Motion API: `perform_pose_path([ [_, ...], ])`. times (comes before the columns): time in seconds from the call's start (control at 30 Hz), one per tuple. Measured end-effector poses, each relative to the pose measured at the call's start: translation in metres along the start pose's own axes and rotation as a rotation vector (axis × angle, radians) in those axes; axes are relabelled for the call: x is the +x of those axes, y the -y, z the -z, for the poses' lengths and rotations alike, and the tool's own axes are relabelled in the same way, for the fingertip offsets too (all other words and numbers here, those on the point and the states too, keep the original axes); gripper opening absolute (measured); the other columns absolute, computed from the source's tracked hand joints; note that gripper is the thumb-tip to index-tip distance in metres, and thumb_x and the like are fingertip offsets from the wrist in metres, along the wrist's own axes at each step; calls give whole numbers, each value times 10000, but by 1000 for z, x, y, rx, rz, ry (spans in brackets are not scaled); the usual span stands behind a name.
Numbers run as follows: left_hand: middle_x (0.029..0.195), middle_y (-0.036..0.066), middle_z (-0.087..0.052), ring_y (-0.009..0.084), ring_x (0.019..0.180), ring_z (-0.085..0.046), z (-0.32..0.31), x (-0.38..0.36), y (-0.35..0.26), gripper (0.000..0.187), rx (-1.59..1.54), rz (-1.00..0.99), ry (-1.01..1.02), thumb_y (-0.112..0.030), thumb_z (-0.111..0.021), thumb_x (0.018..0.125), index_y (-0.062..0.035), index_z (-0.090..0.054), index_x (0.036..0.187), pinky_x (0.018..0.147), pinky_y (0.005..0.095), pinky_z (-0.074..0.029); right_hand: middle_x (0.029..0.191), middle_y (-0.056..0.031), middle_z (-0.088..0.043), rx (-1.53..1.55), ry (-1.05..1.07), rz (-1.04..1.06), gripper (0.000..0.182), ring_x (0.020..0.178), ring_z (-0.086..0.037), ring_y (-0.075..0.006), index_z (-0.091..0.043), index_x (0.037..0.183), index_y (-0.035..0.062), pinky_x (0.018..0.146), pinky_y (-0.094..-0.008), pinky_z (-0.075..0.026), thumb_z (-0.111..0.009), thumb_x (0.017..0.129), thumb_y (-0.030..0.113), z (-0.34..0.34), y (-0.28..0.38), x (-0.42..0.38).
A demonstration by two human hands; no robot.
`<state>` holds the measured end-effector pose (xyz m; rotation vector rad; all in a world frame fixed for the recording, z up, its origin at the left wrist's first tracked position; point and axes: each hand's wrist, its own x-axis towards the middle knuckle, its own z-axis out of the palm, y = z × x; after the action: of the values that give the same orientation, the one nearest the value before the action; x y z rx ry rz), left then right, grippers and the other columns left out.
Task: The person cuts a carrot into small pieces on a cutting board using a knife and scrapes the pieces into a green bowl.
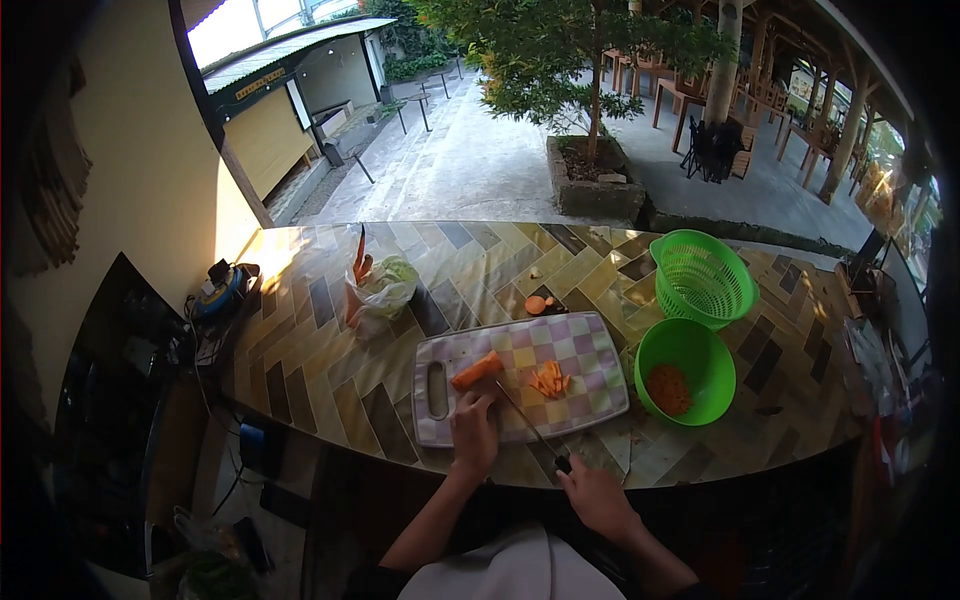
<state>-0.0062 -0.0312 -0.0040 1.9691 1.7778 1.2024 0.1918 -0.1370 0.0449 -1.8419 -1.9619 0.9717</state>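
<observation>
A checkered cutting board [590,410] lies on the table. My left hand [474,432] rests on its left part with fingers curled down and pressed together; what is under the fingertips is hidden. Just beyond those fingers lies a thick piece of carrot [476,371]. My right hand [597,494] is wrapped round the black handle of a knife [527,416], whose blade slants up-left over the board, its tip close to the left fingers and the carrot piece. Right of the blade is a small pile of carrot sticks [549,380].
A green bowl [712,375] holding finely cut carrot [669,389] stands to the right, with a green colander [704,278] behind it. Carrot ends [537,304] lie beyond the board. At the back left is a plastic bag [383,290] with vegetables.
</observation>
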Motion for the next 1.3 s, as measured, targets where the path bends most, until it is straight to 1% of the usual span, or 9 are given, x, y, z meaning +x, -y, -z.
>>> perform_pose_path([
  [0.07,962,154,-684,366,940,-647,-1,-1,0,241,4,41,-6,37,-600,778,-38,-732,967,824,441,-512,728,-272,-623,81,-8,46,297,764,-612,-486,-471,993,-17,661,-576,-452,-504,1012,278,3,-7,-2],
  [0.17,945,104,-705,351,930,-651,1,0,3,234,98,84,-51,25,-608,782,-76,-746,943,819,426,-513,741,-265,-638,22,57,24,299,781,-630,-482,-473,1013,-7,677,-572,-485,-486,1019,292,7,-2,-9],
  [0.27,924,64,-716,326,938,-646,4,3,5,208,66,97,-40,5,-641,776,-102,-753,915,815,407,-512,732,-273,-633,40,77,14,313,785,-628,-488,-469,1024,-9,682,-577,-486,-491,1017,303,11,0,-11],
  [0.47,943,78,-705,312,982,-622,7,2,5,192,66,27,-26,-21,-678,770,-84,-746,939,823,406,-508,728,-289,-621,-29,83,37,301,772,-616,-499,-484,1031,-23,685,-579,-474,-517,1007,275,13,-6,-6],
  [0.67,992,132,-691,338,981,-635,-3,-13,6,203,99,-60,-36,-9,-652,810,-17,-722,1000,846,417,-510,741,-283,-629,-98,45,-7,309,762,-623,-490,-488,1027,-22,672,-576,-475,-525,1005,283,11,2,-4],
  [0.77,1033,125,-673,325,1028,-625,-5,-18,5,254,155,-73,-7,20,-599,800,-1,-708,1029,867,402,-520,725,-272,-623,-36,5,45,306,748,-618,-485,-490,1018,-23,657,-566,-471,-526,1005,281,4,-9,-4],
  [0.87,1014,133,-672,332,1020,-626,-2,-17,6,265,125,-89,-19,30,-611,788,-6,-713,1030,860,411,-519,707,-261,-615,72,25,45,301,735,-613,-478,-492,1013,-24,645,-559,-464,-527,1004,274,12,-9,-10],
  [0.97,991,145,-670,338,1008,-628,6,-8,6,278,32,-23,3,48,-619,772,-17,-722,1022,857,418,-513,704,-256,-623,42,89,53,322,761,-626,-478,-464,1007,-13,661,-565,-479,-482,1022,308,13,-13,-14],
  [1.3,958,179,-667,373,961,-619,2,-9,10,268,-66,14,-47,73,-625,753,2,-720,993,851,441,-495,709,-242,-641,-129,121,29,296,748,-648,-465,-465,1022,15,657,-557,-509,-500,1013,308,19,-9,-12],
])
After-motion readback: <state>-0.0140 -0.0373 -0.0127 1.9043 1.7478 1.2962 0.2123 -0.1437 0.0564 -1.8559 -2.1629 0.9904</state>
